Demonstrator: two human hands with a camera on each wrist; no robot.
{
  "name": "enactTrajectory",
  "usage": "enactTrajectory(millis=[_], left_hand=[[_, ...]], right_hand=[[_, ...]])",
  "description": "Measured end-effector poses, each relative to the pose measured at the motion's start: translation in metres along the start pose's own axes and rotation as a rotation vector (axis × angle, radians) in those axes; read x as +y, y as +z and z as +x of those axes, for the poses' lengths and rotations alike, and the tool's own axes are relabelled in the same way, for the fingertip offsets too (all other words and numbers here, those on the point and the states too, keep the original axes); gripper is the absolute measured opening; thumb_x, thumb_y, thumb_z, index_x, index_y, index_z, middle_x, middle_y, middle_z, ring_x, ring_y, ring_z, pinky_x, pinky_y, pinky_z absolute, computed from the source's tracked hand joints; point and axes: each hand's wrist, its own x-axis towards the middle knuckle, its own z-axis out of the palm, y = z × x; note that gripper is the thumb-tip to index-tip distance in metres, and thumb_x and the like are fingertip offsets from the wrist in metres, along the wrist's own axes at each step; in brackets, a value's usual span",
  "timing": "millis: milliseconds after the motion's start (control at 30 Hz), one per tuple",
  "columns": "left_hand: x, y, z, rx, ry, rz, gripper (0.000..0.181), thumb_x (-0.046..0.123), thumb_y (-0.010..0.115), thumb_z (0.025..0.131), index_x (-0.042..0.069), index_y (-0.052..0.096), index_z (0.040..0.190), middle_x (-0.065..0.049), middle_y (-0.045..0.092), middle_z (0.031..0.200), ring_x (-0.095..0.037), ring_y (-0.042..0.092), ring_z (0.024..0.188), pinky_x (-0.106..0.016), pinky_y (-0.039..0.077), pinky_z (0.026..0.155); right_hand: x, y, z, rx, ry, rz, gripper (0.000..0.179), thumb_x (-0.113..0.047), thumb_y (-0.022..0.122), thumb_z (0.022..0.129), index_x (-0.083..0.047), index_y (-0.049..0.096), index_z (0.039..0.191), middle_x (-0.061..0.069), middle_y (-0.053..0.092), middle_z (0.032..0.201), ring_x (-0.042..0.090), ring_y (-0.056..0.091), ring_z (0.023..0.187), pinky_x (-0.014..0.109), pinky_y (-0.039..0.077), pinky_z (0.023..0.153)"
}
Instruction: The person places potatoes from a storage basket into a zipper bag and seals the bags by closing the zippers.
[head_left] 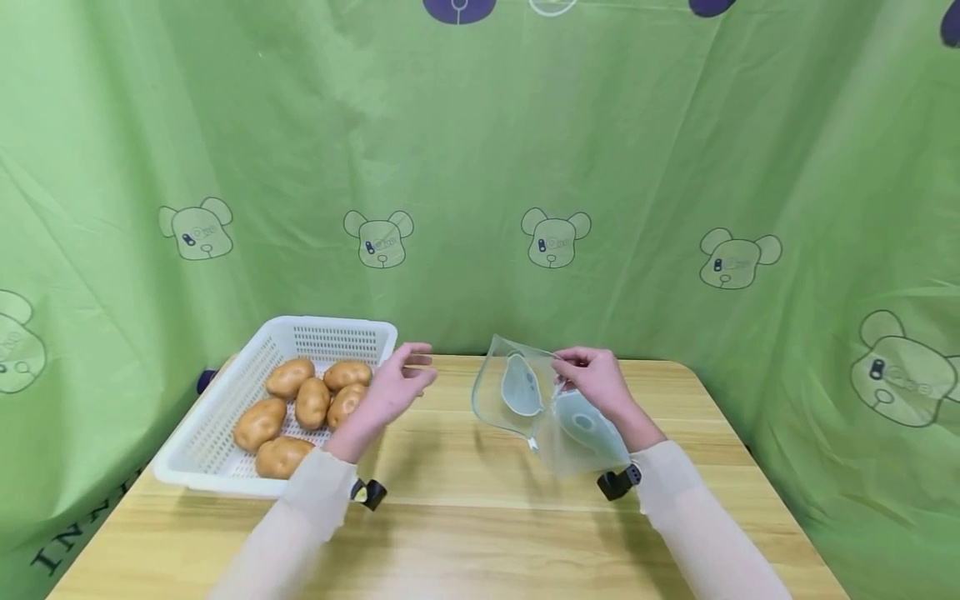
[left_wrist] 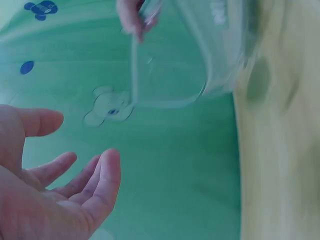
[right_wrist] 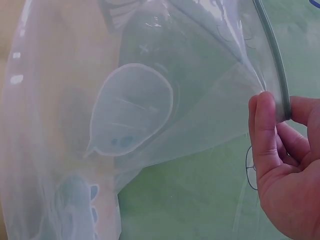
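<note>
A translucent zip bag [head_left: 517, 387] with pale blue printed shapes hangs over the right half of the table. My right hand [head_left: 596, 379] pinches it near the top edge; in the right wrist view thumb and fingers [right_wrist: 265, 130] grip the corner by the green zip strip [right_wrist: 272, 50]. My left hand [head_left: 393, 387] is in the air beside the basket's right rim, fingers spread and loosely bent, holding nothing. In the left wrist view, a gap separates the left hand [left_wrist: 60, 185] from the bag [left_wrist: 170, 75].
A white plastic basket [head_left: 213, 482] stands on the left of the wooden table [head_left: 465, 542], with several brown potatoes [head_left: 311, 404] in it. My left forearm crosses its right side. Behind the table hangs a green curtain [head_left: 465, 292] printed with bear heads.
</note>
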Motion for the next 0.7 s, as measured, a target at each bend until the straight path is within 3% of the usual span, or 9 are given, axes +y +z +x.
enactTrajectory(millis=[133,367,567,700], left_hand=[[0.002,-0.032,0.003,-0.049,0.036,0.07,0.043,0.008,0.06,0.091,-0.001,0.046,0.131,-0.023,0.053,0.125,-0.036,0.054,0.111,-0.042,0.05,0.088],[-0.02,-0.083,0.015,-0.114,0.086,0.168,0.042,0.005,0.059,0.091,-0.008,0.046,0.128,-0.029,0.051,0.126,-0.041,0.052,0.112,-0.046,0.045,0.095],[-0.039,-0.118,0.019,-0.204,0.03,0.255,0.048,0.012,0.063,0.09,-0.006,0.046,0.13,-0.025,0.051,0.127,-0.039,0.049,0.116,-0.05,0.038,0.1],[-0.052,-0.133,0.018,-0.219,-0.003,0.335,0.052,0.017,0.067,0.088,-0.006,0.047,0.129,-0.025,0.052,0.126,-0.04,0.048,0.116,-0.054,0.035,0.1]], right_hand=[[0.001,-0.002,0.0,0.014,-0.001,-0.011,0.029,-0.01,0.064,0.09,0.008,0.063,0.113,0.013,0.068,0.084,0.016,0.064,0.067,0.029,0.056,0.062],[0.002,-0.001,0.001,0.017,-0.006,-0.017,0.027,-0.009,0.064,0.089,0.008,0.064,0.11,0.015,0.068,0.085,0.017,0.065,0.067,0.03,0.056,0.062],[0.002,-0.001,0.001,0.024,-0.012,-0.013,0.026,-0.008,0.064,0.089,0.008,0.064,0.11,0.015,0.067,0.085,0.017,0.064,0.067,0.029,0.056,0.061],[0.003,-0.002,0.002,0.034,-0.009,-0.01,0.026,-0.008,0.064,0.089,0.007,0.065,0.11,0.014,0.067,0.084,0.016,0.064,0.066,0.028,0.056,0.06]])
